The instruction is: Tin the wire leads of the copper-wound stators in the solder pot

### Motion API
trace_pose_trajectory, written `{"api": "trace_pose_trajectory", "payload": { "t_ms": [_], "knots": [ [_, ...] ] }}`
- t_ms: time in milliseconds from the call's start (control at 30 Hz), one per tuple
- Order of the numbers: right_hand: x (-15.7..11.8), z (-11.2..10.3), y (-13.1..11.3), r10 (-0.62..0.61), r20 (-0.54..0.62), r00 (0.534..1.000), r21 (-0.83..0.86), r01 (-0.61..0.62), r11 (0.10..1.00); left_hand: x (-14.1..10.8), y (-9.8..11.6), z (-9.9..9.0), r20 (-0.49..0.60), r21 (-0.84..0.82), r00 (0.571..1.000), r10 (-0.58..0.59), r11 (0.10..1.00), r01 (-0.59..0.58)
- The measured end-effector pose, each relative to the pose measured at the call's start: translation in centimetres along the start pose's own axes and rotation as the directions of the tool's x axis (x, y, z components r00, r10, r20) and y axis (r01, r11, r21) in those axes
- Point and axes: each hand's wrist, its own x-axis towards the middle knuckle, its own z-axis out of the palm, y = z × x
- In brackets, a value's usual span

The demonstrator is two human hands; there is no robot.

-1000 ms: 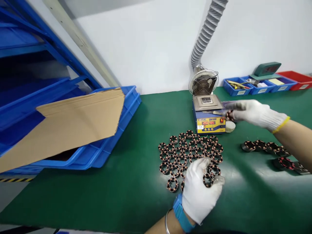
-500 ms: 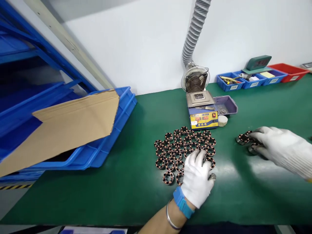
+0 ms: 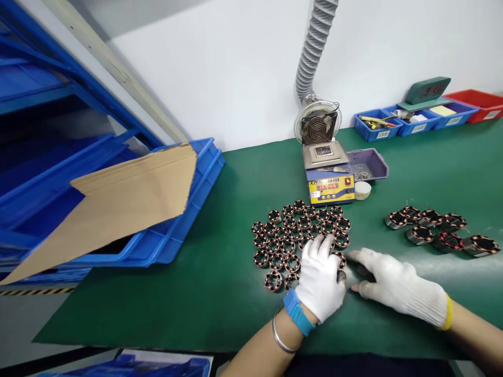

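A cluster of ring-shaped motor stators (image 3: 273,280) with copper windings stands in rough rows on the green table. My left hand (image 3: 320,280), in a white glove, lies over the cluster's lower right part. Its fingers are stretched forward over the stators and its thumb is apart; some stators beneath are hidden. Just to the right, my gloved right hand (image 3: 387,280) rests low over the table, thumb and fingers apart, with nothing visible between them. Beyond it sits a smaller group of stators (image 3: 419,234), one with reddish windings (image 3: 448,241).
A yellow-and-blue heating unit (image 3: 331,189) stands behind the cluster, under a fan and grey duct hose (image 3: 316,50). Beside it are a purple tray (image 3: 379,162) and a round white pot (image 3: 362,190). Blue bins (image 3: 378,135) line the wall. Cardboard (image 3: 145,193) covers a blue crate (image 3: 204,183) at left.
My right hand has left the right-hand stators and moved left and nearer, close to my left hand. My left hand stays on the cluster. The view has shifted slightly.
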Motion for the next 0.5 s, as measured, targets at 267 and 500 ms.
{"api": "trace_pose_trajectory", "payload": {
  "t_ms": [267, 500],
  "knots": [
    [0.2, -0.2, -0.8, -0.051, 0.211, 0.976, 0.598, -0.087, 0.797, 0.2, 0.7, -0.8, -0.23, -0.3, 0.968, -0.102, 0.954, 0.029],
    [0.8, 0.8, -1.4, -0.181, 0.216, 0.959, 0.899, -0.123, 0.421, 0.1, 0.5, -2.0, -0.258, -0.457, 0.957, -0.132, 0.89, 0.0]
  ]
}}
